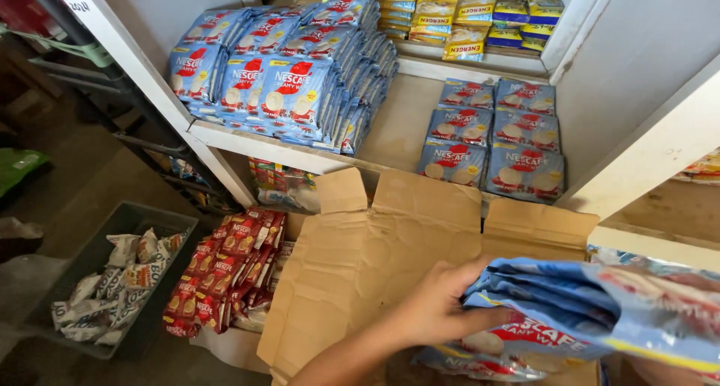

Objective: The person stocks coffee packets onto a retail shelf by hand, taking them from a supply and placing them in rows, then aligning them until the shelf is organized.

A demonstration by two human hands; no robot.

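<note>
My left hand (435, 303) grips a bundle of blue coffee sachet packs (577, 311) at the lower right, just above an open cardboard box (360, 258). The bundle is blurred at its right end. My right hand is hidden behind the bundle or out of frame. On the white shelf (397, 123) above lie flat blue packs in two short rows (491, 138) and a large upright stack of the same blue packs (292, 71) to the left.
Yellow sachet packs (465, 15) stand at the back of the shelf. Red sachet packs (225, 266) lie beside the box. A dark crate with white sachets (112, 281) sits on the floor at the left. A white shelf post (652, 153) rises at the right.
</note>
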